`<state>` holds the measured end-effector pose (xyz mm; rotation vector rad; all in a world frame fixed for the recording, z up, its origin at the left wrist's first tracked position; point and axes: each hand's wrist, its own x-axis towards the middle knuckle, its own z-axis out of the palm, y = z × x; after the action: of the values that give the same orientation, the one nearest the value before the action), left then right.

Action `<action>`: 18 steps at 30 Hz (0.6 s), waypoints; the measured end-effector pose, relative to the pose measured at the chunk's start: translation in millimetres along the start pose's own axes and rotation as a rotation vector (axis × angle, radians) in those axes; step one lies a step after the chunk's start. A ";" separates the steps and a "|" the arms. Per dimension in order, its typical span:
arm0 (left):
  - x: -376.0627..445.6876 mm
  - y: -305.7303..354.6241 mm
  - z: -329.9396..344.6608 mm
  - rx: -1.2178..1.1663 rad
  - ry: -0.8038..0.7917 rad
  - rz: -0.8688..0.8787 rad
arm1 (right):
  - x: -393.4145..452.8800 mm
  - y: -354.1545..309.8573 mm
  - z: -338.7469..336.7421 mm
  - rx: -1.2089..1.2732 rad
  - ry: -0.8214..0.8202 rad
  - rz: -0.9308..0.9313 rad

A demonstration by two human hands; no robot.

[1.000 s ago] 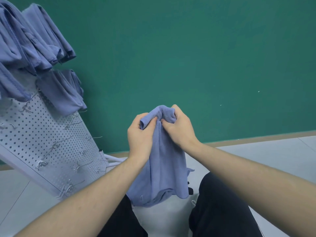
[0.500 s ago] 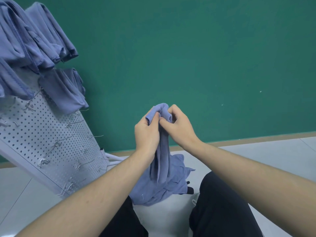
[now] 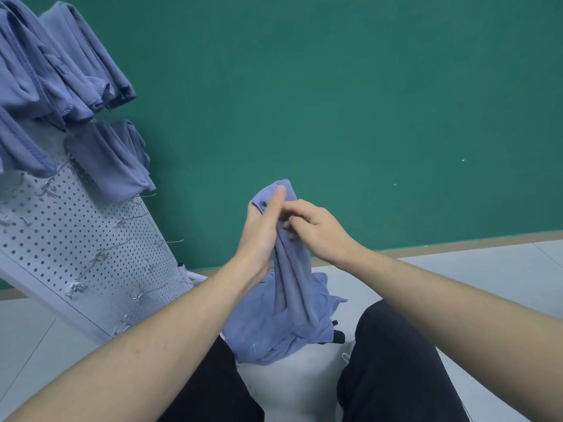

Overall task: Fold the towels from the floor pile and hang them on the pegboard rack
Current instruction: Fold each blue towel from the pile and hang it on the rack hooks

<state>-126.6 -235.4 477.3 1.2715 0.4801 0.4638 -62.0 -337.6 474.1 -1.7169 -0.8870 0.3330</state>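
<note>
Green wall and pale floor tiles (image 3: 457, 284) frame the work. At the centre hangs a blue towel (image 3: 291, 269), gathered into a narrow bunch, its top corner with a small metal eyelet (image 3: 263, 203) raised above the hands, its tail trailing down onto the floor pile (image 3: 274, 330) at 6 o'clock between the person's dark-trousered knees. The left hand (image 3: 259, 236) has its grip closed on the upper corner, thumb pressed up along the cloth, probably to keep the eyelet exposed for a hook. The right hand (image 3: 316, 229), touching it at 3 o'clock, pinches the folds just below, seemingly to gather them. Out at 9 o'clock leans the pegboard rack (image 3: 76, 239), its lower wire hooks (image 3: 100, 254) bare; folded towels (image 3: 91, 86) already hang at 10 o'clock.
</note>
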 end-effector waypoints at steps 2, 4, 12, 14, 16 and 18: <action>0.0 -0.4 -2.9 0.084 -0.016 0.038 | 0.0 -0.5 -3.7 0.105 -0.071 0.024; 1.5 0.2 -5.3 0.090 0.017 0.045 | 0.1 0.0 -6.7 0.230 -0.086 0.055; 5.3 11.4 -9.1 0.071 0.016 0.015 | 5.0 17.1 -18.3 0.114 0.115 0.007; 4.8 18.6 -6.6 0.034 0.026 0.013 | 3.2 19.8 -14.5 0.105 0.037 0.043; 4.4 25.0 -3.1 -0.008 0.034 0.007 | 1.5 22.3 -6.6 0.044 0.042 0.057; 4.4 28.4 -0.4 -0.067 0.036 -0.023 | 0.3 22.0 1.6 -0.010 0.079 0.057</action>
<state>-125.1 -226.0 504.4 1.1937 0.5050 0.4804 -54.2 -338.4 453.4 -1.7550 -0.7851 0.2971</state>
